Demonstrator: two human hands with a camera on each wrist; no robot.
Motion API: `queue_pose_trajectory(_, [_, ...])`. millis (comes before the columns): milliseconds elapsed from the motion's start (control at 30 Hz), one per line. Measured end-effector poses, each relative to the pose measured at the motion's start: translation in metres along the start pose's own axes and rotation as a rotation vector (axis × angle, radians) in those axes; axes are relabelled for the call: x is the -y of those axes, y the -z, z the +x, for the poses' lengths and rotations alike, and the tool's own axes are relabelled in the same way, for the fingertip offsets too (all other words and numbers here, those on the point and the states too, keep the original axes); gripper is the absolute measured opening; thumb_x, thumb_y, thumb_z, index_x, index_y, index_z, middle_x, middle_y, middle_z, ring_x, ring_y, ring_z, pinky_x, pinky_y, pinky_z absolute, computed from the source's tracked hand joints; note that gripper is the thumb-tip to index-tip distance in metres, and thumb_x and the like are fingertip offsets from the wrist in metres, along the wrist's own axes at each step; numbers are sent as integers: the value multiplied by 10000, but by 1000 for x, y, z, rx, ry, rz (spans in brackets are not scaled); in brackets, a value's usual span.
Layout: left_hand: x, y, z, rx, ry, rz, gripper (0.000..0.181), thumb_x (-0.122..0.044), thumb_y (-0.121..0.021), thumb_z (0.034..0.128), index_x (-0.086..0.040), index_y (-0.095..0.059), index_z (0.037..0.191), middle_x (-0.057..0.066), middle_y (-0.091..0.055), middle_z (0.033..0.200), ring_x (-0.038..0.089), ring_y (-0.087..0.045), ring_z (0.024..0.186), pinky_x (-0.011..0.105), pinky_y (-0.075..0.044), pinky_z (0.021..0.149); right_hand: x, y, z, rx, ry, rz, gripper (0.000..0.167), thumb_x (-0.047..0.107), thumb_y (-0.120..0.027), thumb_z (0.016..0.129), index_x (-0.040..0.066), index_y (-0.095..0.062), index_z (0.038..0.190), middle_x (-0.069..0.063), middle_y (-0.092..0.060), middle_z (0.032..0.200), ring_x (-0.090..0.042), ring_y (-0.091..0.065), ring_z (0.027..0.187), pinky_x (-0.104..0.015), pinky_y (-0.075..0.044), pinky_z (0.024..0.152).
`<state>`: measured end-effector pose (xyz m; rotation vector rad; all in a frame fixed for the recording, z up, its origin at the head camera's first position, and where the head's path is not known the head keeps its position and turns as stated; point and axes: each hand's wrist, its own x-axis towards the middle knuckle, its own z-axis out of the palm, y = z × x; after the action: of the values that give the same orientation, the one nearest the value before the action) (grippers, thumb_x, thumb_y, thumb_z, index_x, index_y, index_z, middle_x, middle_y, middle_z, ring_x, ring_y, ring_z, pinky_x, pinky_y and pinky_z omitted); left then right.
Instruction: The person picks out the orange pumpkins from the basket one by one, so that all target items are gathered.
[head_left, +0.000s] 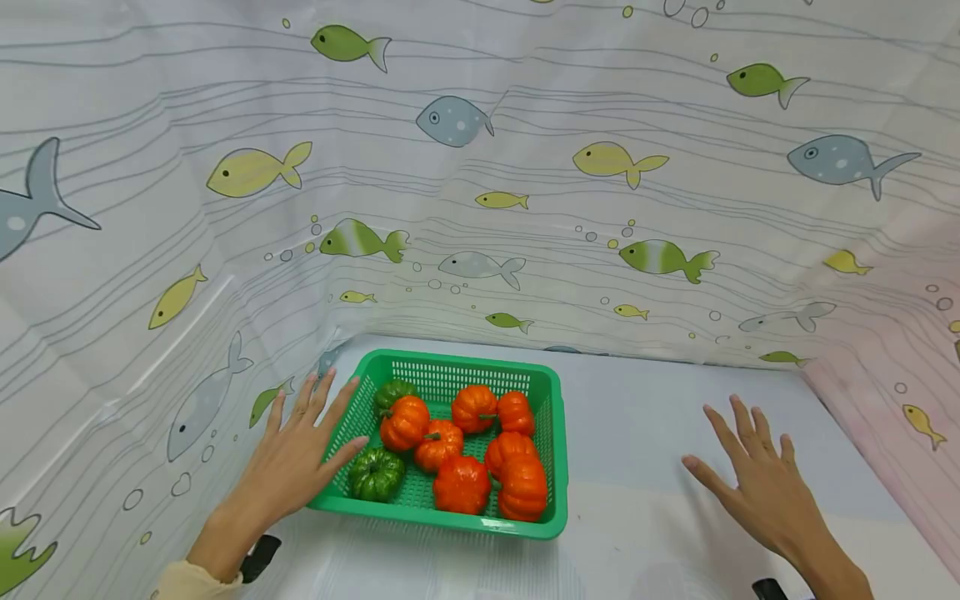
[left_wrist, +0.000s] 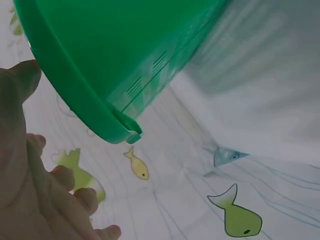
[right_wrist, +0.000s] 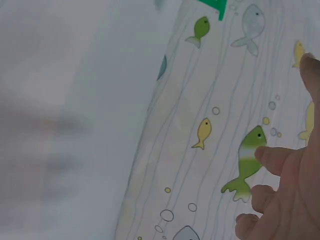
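A green plastic basket with slotted walls stands on the white table. Inside it lie several orange pumpkin-shaped vegetables and two dark green ones, all ribbed and glossy. My left hand hovers at the basket's left side, fingers spread, holding nothing. In the left wrist view its thumb is close to the basket's rim; whether it touches I cannot tell. My right hand is held over the table right of the basket, fingers spread, with nothing in it.
The white tabletop extends to the right of the basket. A sheet printed with fish hangs behind and along both sides, meeting the table at its back edge. Dark wrist straps show at both wrists.
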<state>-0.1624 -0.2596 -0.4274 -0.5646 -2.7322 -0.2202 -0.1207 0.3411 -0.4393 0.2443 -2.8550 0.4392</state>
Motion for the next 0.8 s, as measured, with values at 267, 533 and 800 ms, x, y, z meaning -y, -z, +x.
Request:
queue_pose_trajectory(267, [18, -7, -2, 47, 132, -382, 697, -346, -649, 1031, -141, -338, 1620, 259, -304, 1624, 523, -299, 1456, 757, -284, 1054, 14, 8, 4, 7, -70, 126, 661, 468, -578, 1047, 134, -399, 1588, -237, -650, 1256, -372, -639, 857, -554, -485, 886])
queue_pose_trajectory(533, [39, -29, -18, 198, 413, -905, 610, -372, -587, 1065, -227, -345, 1606, 222, -330, 1614, 512, -403, 1400, 686, -423, 1004, 36, 6, 17, -76, 6, 227, 431, 362, -635, 1039, 134, -622, 1406, -62, -728, 1228, -315, -715, 1008, -534, -564, 832])
queue_pose_trajectory(800, [43, -52, -23, 200, 473, -1158, 609, -325, -529, 1094, -284, -251, 1635, 141, -60, 1701, 526, -116, 1508, 789, -241, 1038, 56, 3, 35, 28, 7, 344, 389, 401, -554, 1075, 178, -649, 1380, -49, -717, 1231, -324, -703, 1036, -520, -578, 782])
